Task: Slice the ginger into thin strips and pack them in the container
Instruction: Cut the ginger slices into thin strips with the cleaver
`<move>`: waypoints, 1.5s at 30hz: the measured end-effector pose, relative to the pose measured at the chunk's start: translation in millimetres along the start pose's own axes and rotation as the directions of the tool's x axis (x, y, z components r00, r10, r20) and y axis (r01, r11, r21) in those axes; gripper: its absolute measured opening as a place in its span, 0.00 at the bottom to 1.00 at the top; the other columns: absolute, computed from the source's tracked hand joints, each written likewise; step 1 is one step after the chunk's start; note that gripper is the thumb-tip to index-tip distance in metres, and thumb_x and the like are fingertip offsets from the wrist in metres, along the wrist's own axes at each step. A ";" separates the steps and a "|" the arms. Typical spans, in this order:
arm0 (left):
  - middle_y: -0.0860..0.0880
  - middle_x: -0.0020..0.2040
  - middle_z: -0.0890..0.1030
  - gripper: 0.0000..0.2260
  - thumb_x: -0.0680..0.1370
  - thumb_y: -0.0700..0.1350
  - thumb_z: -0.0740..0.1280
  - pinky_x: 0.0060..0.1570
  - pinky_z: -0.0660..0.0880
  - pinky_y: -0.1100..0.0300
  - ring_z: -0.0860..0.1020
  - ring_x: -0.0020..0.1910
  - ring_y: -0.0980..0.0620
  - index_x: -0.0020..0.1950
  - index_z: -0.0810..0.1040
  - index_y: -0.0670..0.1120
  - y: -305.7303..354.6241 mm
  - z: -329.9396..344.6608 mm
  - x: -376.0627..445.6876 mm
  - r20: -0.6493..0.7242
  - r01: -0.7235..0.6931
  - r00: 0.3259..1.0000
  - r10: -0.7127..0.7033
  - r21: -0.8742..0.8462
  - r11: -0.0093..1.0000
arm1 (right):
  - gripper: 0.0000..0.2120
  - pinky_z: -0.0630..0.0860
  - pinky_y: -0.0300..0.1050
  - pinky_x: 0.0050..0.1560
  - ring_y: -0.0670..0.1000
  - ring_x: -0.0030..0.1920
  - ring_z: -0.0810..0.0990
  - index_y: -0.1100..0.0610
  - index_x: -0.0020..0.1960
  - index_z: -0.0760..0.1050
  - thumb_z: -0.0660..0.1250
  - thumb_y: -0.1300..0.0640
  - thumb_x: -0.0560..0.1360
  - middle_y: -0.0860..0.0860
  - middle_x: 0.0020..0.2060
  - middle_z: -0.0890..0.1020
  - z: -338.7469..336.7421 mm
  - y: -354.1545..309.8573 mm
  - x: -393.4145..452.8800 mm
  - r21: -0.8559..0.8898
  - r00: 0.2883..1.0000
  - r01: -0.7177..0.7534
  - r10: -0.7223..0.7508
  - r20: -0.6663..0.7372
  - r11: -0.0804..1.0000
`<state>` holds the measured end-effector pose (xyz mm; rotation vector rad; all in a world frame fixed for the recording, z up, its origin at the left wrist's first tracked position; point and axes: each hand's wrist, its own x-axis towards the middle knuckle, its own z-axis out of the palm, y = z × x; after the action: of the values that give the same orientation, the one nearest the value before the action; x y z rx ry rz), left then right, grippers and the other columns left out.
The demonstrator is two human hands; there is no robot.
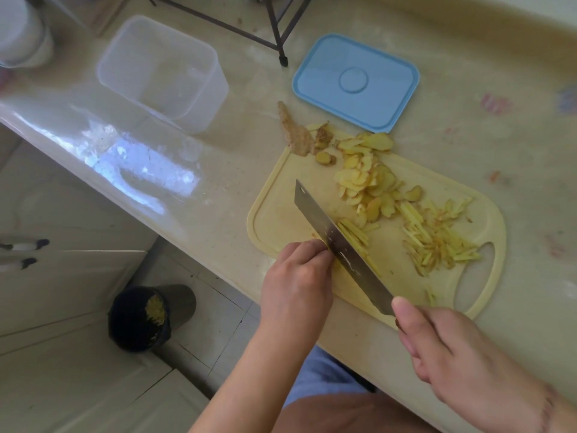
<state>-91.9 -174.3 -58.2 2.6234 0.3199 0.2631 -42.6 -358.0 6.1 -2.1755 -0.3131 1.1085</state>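
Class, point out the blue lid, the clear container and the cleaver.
blue lid (356, 81), head view, raised centre circle.
clear container (162, 73), head view, inner floor.
cleaver (337, 242), head view, flat of blade.

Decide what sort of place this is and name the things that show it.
Most likely a home kitchen: a cleaver slicing ginger on a cutting board, a stone-look countertop, and a bin on the tiled floor below.

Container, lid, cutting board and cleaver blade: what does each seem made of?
Container: translucent, frosted-looking plastic; counter shows through it. Lid: opaque matte blue plastic, apparently moulded. Cutting board: pale yellow, probably plastic, with moulded groove. Cleaver blade: shiny grey metal, likely steel.
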 end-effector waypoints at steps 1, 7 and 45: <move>0.50 0.44 0.85 0.12 0.64 0.30 0.78 0.42 0.72 0.62 0.81 0.40 0.48 0.42 0.86 0.43 -0.4 0.0 0.1 -0.002 -0.006 1.000 0.006 0.000 1.000 | 0.32 0.63 0.38 0.28 0.45 0.23 0.66 0.52 0.31 0.65 0.42 0.25 0.66 0.49 0.20 0.67 -0.6 -0.3 0.6 -0.001 1.000 0.000 0.000 0.008 1.000; 0.49 0.42 0.84 0.14 0.62 0.28 0.79 0.40 0.71 0.63 0.80 0.38 0.48 0.41 0.86 0.43 -3.1 1.7 -1.7 -0.018 -0.029 0.999 0.029 0.008 1.000 | 0.34 0.59 0.33 0.23 0.45 0.20 0.63 0.57 0.30 0.60 0.43 0.25 0.65 0.49 0.20 0.63 -0.9 -0.4 6.7 0.056 0.996 -0.049 0.044 0.079 0.997; 0.50 0.44 0.84 0.03 0.73 0.37 0.72 0.38 0.72 0.61 0.78 0.37 0.49 0.40 0.85 0.43 -3.9 5.3 -2.4 -0.067 -0.043 0.997 0.043 -0.002 0.999 | 0.35 0.66 0.43 0.30 0.47 0.24 0.69 0.58 0.29 0.63 0.42 0.27 0.70 0.51 0.22 0.70 11.0 1.2 -3.5 -0.001 0.997 -0.021 0.021 -0.073 1.000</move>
<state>-93.5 -173.9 -65.0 2.6241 0.2857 0.3658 -53.5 -355.6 3.0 -2.2201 -0.2593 1.0376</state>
